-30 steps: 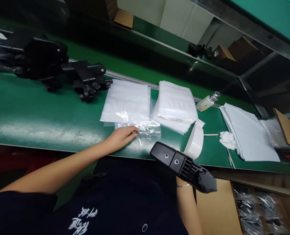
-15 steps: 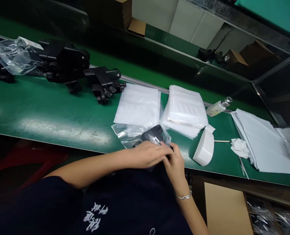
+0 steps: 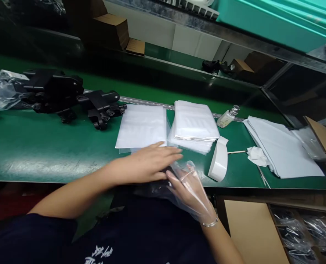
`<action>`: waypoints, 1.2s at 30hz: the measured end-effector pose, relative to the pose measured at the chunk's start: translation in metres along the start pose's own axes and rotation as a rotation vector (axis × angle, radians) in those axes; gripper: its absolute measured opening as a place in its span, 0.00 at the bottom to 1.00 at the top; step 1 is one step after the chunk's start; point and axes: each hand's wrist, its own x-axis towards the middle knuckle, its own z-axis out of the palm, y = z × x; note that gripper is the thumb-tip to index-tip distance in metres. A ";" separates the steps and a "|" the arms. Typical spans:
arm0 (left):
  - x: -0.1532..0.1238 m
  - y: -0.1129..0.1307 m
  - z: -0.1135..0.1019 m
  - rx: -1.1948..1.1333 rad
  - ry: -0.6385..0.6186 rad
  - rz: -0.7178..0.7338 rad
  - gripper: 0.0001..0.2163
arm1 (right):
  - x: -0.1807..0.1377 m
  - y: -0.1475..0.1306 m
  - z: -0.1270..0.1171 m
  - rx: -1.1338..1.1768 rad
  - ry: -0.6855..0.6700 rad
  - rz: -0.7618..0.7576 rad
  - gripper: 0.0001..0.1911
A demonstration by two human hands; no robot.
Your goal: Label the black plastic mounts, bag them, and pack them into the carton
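Note:
My left hand lies flat, fingers stretched out, on a clear plastic bag at the near edge of the green bench. Under it a black plastic part shows only as a dark sliver inside the bag. My right hand is beside it, draped by the bag's clear film. Its thumb and fingers close toward the end of the part. Both hands meet just in front of my dark shirt.
Two stacks of white bags lie behind my hands. A white roll, a small bottle, a swab and white sheets are to the right. Black parts lie at the left. A cardboard box stands below.
One second ago my right hand held the black part free in the air. It then went into the clear bag, and now my left hand lies flat over it.

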 end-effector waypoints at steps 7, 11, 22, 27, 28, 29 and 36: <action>0.004 -0.017 0.012 -0.361 -0.362 -0.067 0.26 | -0.014 0.012 -0.028 0.158 0.107 -0.003 0.26; 0.000 -0.022 0.034 -0.322 -0.003 -0.385 0.34 | -0.041 0.035 -0.047 0.241 0.630 0.535 0.26; 0.031 0.038 0.095 -0.109 0.092 0.324 0.37 | -0.082 0.009 -0.078 0.397 -0.008 0.183 0.17; 0.033 0.024 0.090 -0.139 0.139 0.225 0.36 | -0.191 -0.005 -0.139 0.212 0.698 0.807 0.16; 0.032 0.016 0.089 -0.112 0.143 0.164 0.34 | -0.213 -0.010 -0.153 0.044 0.879 0.936 0.15; 0.030 0.007 0.089 -0.086 0.139 0.109 0.32 | -0.235 -0.013 -0.165 -0.135 1.004 1.037 0.15; 0.021 -0.030 0.103 -0.057 0.085 0.070 0.24 | -0.342 -0.008 -0.206 -0.900 0.800 1.759 0.18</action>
